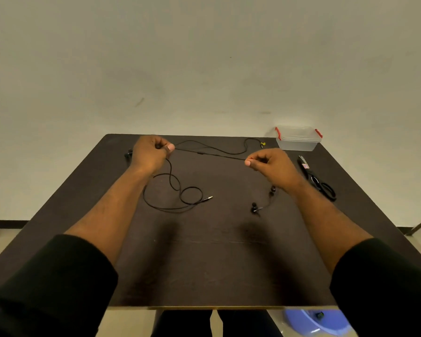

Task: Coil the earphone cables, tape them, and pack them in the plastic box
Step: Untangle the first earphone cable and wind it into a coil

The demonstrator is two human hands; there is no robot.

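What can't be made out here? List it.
- Head view: the earphone cable inside each grip, hidden by the curled fingers of the left hand and right hand.
- Contents of the plastic box: too small and hazy.
- Blue object under the table: blurred, cut off by the table edge.

A dark brown bench (216, 251) stands against a plain off-white wall (204, 57) marked with a few faint scuffs. Pale floor (0, 237) shows at either side, with a dark skirting strip (5, 223) along the wall's base at left.
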